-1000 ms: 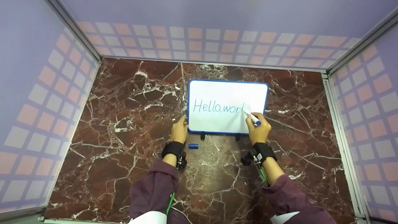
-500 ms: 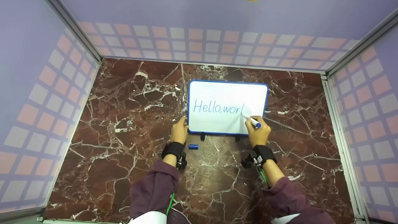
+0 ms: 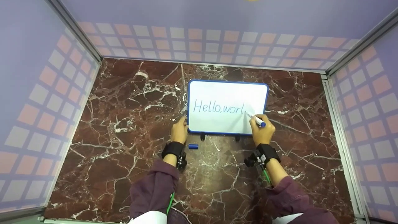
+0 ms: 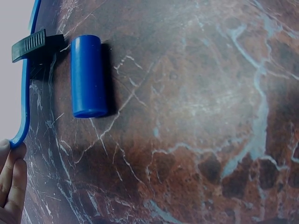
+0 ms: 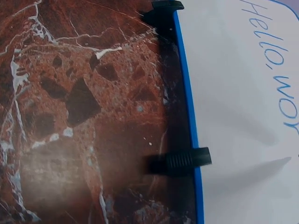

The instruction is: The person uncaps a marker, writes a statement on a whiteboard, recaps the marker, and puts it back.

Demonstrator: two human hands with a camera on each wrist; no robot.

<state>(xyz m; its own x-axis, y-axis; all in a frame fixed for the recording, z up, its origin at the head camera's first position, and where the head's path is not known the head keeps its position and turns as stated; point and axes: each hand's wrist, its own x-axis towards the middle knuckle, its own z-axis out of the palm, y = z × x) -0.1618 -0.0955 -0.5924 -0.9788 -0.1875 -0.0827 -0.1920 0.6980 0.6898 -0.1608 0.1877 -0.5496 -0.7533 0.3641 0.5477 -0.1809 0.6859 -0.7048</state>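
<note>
A small whiteboard [image 3: 217, 93] with a blue frame lies on the marbled tabletop, and blue handwriting on it reads "Hello,worl" plus a small mark by the pen tip. My right hand [image 3: 262, 129] grips a blue-and-white marker [image 3: 258, 121], its tip at the board just right of the "l". The right wrist view shows neither hand nor marker, only the board's surface [image 5: 233, 93] and its shadows. At the board's lower left corner, my left hand [image 3: 179, 130] pinches the frame; in the left wrist view its fingers [image 4: 16, 182] are at the corner's edge.
A blue marker cap [image 3: 193, 146] lies on the table below the board, near my left wrist. Two black clips [image 3: 202, 136] sit on the board's lower edge. Panels with a checked pattern [image 3: 217, 46] enclose the marbled table [image 3: 140, 124] at the back and both sides.
The "l" has gained its lower end, and a small mark has appeared beside it. My right hand with the marker has moved down, then right. My left hand stays in place.
</note>
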